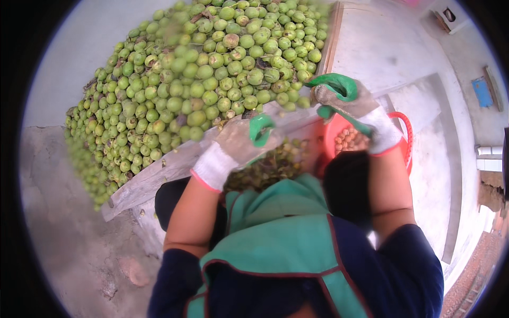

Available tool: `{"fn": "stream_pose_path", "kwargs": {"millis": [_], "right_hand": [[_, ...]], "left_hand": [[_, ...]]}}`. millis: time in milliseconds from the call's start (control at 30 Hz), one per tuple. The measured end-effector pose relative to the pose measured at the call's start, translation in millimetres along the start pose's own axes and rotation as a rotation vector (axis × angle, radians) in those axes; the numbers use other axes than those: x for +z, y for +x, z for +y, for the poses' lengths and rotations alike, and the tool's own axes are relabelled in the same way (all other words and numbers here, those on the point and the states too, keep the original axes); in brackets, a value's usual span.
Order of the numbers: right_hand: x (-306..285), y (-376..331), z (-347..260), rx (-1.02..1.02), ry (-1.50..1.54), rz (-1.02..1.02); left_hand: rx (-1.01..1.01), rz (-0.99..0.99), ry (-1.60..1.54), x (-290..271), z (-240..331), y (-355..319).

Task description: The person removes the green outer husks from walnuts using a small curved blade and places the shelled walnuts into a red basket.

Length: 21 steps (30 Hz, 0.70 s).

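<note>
Both my hands wear dirty white knit gloves with green-coated parts. My left hand (248,139) hangs at the near edge of a heap of round green fruits (228,69), which look like walnuts in their husks. Its fingers are curled, and whatever they may hold is hidden. Above and to the left of the red basket (408,130) is my right hand (347,100), its fingers bent inward. What lies in them I cannot make out. Brown shelled-out nuts (350,140) lie in the basket. Below my hands, between my knees, are dark husk scraps (270,167), blurred.
A pale board (138,193) runs along the heap's near edge, and a wooden plank (330,40) bounds its right side. My green apron (270,244) and dark knees lie close below the hands. A blue object (482,92) rests on the floor at far right.
</note>
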State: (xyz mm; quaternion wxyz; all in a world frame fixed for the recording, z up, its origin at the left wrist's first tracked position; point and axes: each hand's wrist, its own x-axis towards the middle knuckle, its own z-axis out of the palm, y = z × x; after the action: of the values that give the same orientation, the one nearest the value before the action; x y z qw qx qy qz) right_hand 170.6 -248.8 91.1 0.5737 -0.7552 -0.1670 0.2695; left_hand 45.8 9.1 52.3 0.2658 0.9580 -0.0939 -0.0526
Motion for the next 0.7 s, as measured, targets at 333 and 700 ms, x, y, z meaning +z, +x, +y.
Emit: {"fn": "stream_pose_path", "kwargs": {"millis": [333, 700], "right_hand": [[-32.7, -15.7, 26.1, 0.163, -0.957, 0.229], [133.9, 17.6, 39.3, -0.143, -0.553, -0.203]], "left_hand": [[-0.281, -0.023, -0.482, 11.6, -9.9, 10.0], [-0.655, 0.434, -1.652, 14.3, -17.2, 11.2]]}}
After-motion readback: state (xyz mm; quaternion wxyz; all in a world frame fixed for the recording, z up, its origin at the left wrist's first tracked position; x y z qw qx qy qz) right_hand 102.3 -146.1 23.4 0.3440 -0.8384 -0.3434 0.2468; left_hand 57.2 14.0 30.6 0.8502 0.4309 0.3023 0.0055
